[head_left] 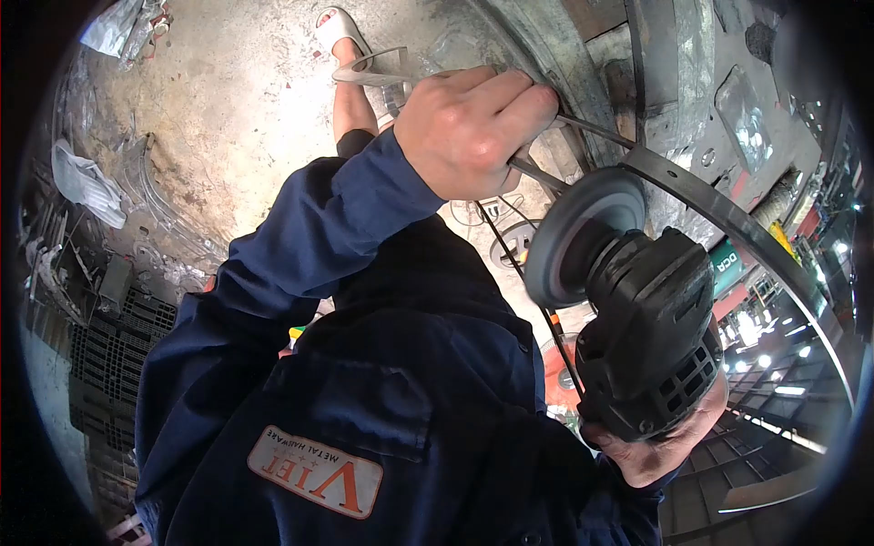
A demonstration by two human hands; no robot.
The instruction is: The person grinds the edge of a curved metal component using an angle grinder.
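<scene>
My left hand [478, 127] is closed around narrow metal strips, part of a bent metal frame whose loop [373, 68] sticks out on its far side. My right hand [669, 437] grips a black angle grinder [646, 318] at the vented end of its body. The grinder's round disc [587, 237] looks smeared, as if spinning. Its upper edge meets or lies very near the strip beside my left fingers; exact contact cannot be told. A flat curved metal bar [719, 209] with a small hole runs behind the disc towards the right.
A green part marked DCA [728, 266] shows beyond the grinder. A cable [555, 337] hangs past my lap. Metal plates [742, 118] lie at upper right. A white glove-like cloth [86, 182] and dark plastic grating [118, 341] are on the left. My sandalled foot [337, 27] rests on concrete.
</scene>
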